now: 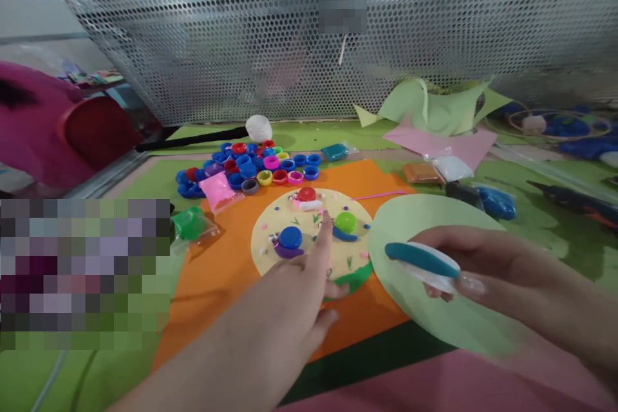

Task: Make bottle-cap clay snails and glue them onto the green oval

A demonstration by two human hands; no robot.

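Observation:
My left hand [297,299] reaches over a round cream craft picture [263,222]. Its index finger is stretched out near the picture's centre; whether the tip touches is not clear. Bottle caps form snail shells there: a blue cap [290,237] on a purple body, a green cap [346,223] on a blue body, and a red cap [306,194] higher up. A green strip [357,278] lies along the lower right edge. Over a pale green paper circle [405,215], my right hand [483,264] grips a slim, oval teal-and-white object [422,261] between thumb and fingers.
Loose bottle caps [246,167] are heaped behind the picture. Bagged clay lies around: a pink packet [219,191], a green packet [190,223], an orange packet [423,174] and a blue packet [496,201]. A dark tool [574,199] rests at right. Perforated metal [290,32] closes off the back.

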